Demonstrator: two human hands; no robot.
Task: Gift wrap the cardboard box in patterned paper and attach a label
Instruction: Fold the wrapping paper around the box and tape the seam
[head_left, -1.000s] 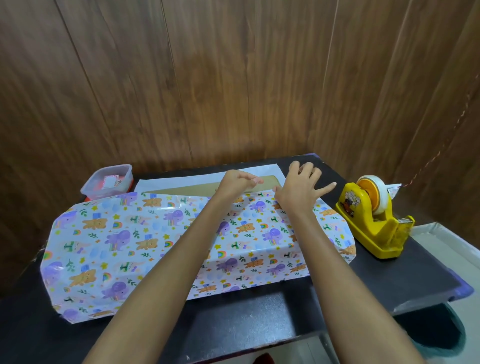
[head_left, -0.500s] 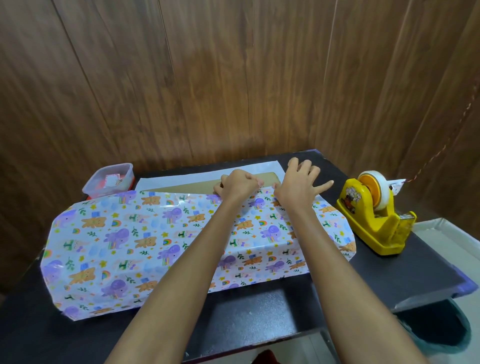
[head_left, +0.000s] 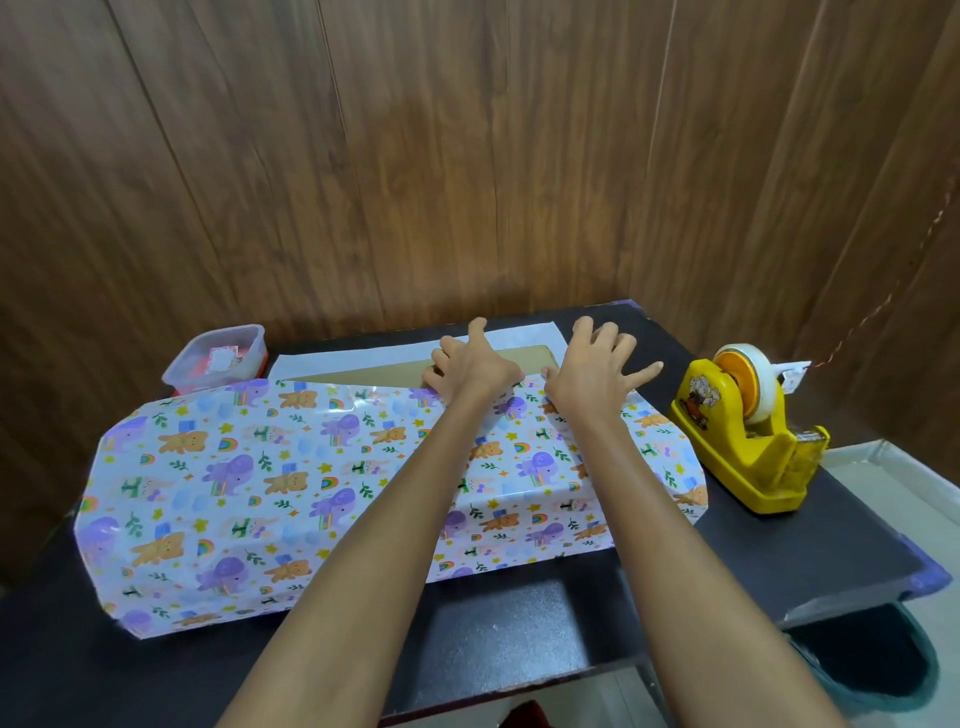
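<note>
Wood panelling backs the black desk (head_left: 519, 623). Both hands, left hand (head_left: 475, 364) and right hand (head_left: 592, 374), press spread fingers on patterned paper (head_left: 311, 467) half-covering the box (head_left: 395, 371); taping and labelling remain.

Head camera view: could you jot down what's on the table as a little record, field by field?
surface: dark table
box: cardboard box, mostly covered, brown strip showing at the far side
paper: patterned paper folded over the box, white underside at the back
left hand: pressing the paper's far edge
right hand: fingers spread, flat on the paper
tape: yellow tape dispenser, right of the box
container: clear plastic tub, back left
</note>
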